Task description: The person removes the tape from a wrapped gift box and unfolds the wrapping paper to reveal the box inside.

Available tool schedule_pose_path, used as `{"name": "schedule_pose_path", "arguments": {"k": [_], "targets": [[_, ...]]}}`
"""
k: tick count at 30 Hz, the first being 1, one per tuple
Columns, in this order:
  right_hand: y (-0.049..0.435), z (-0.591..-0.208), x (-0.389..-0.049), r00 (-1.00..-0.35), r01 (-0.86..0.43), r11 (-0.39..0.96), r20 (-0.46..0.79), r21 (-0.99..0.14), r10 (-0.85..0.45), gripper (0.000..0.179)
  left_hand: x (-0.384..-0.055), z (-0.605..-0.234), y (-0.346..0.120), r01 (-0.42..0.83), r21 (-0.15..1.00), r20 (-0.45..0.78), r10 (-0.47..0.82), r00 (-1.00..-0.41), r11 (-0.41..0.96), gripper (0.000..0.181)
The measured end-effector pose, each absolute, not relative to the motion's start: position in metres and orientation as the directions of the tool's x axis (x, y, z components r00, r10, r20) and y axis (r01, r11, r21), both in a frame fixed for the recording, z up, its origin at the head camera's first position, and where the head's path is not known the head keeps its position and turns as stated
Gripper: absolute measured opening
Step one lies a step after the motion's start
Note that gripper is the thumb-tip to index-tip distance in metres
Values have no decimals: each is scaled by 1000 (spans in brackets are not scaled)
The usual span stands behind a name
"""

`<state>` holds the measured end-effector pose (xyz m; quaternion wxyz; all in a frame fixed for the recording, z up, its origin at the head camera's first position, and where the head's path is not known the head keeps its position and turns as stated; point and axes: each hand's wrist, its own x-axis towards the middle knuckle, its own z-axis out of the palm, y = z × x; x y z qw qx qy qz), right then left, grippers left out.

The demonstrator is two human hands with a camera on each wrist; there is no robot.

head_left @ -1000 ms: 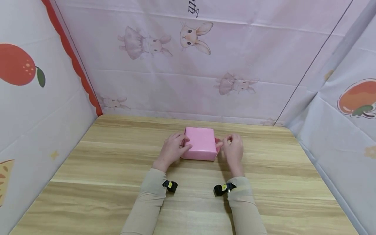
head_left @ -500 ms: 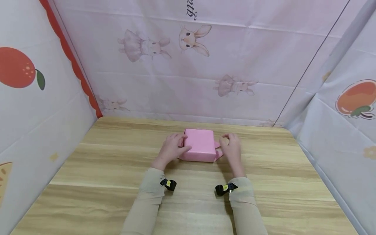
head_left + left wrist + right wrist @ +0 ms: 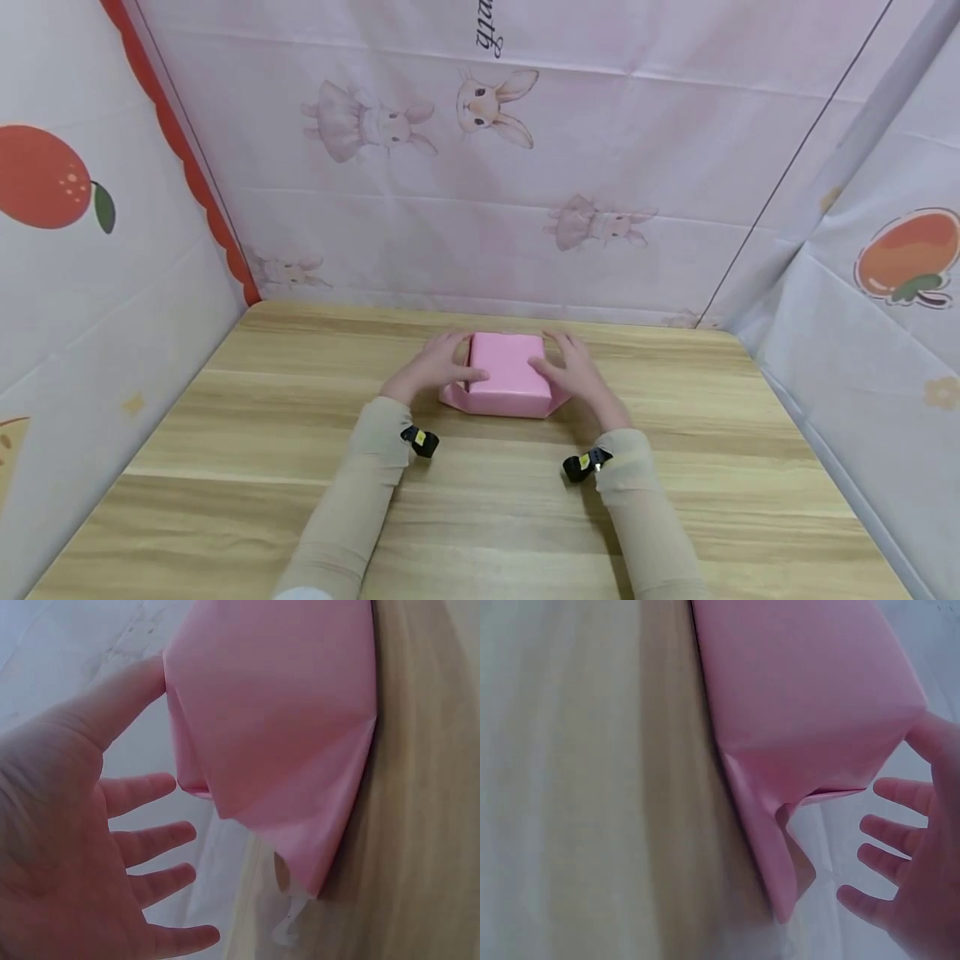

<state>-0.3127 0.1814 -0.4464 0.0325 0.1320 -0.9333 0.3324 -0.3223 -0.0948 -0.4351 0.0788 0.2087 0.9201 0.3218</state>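
Observation:
A box wrapped in pink paper (image 3: 511, 363) rests near the back of the table. Loose folded paper flaps (image 3: 300, 840) stick out at its left end, and another flap (image 3: 769, 847) at its right end. My left hand (image 3: 435, 364) is at the left side, thumb on the top edge and the other fingers spread beside the end. Mirroring it, my right hand (image 3: 576, 368) has its thumb on the top right edge. Its other fingers (image 3: 892, 832) are extended and apart beside the right flap.
The wooden table (image 3: 480, 517) spreads out in front of the box. A pink rabbit-print cloth (image 3: 420, 217) hangs behind it, with fruit-print cloths at the left and right. A small whitish scrap (image 3: 289, 922) shows near the left flap; its kind is unclear.
My right hand has stopped pinching beside the right end flap and come in to the box, its thumb now on the top. The left hand stays at the left side, its wrist shifted slightly outward.

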Motion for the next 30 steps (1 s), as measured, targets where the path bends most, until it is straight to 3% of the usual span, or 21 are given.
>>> {"name": "schedule_pose_path", "arguments": {"k": [13,30], "targets": [[188,-439,-338,-921,-343,674,92,-654,-379,62,-352,-438,-99,286,789,-76,549,-833,544,100],[187,-437,-338,-925,-347,643,138,-683,-353,60,-354,-443,-98,251,867,-43,564,-825,432,99]]}}
